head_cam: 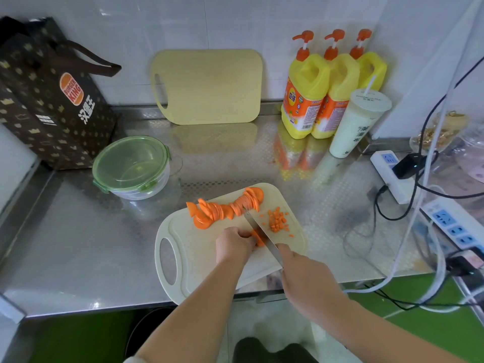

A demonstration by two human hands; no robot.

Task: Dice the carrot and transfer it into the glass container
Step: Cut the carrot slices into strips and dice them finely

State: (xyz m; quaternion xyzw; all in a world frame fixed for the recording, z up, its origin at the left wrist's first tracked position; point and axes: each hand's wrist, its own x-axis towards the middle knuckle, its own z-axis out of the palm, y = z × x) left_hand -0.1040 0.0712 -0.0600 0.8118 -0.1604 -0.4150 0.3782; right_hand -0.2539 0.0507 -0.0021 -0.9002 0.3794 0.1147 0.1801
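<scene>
A white cutting board point(183, 247) lies near the counter's front edge. Across its far side runs a row of orange carrot slices point(222, 209). A small heap of carrot dice point(278, 220) sits at the board's right. My left hand point(234, 244) holds down a few carrot pieces point(259, 238) with curled fingers. My right hand point(301, 271) grips the handle of a knife point(258, 226), whose blade lies against those pieces. The glass container point(132, 169), closed by a green lid, stands to the board's far left.
A Burger King paper bag point(49, 100) stands far left. A second cutting board point(207, 86) leans on the wall. Three yellow detergent bottles point(330, 93) and a lidded drink cup point(356, 124) are at the back right. Power strips point(450, 218) and cables lie at right.
</scene>
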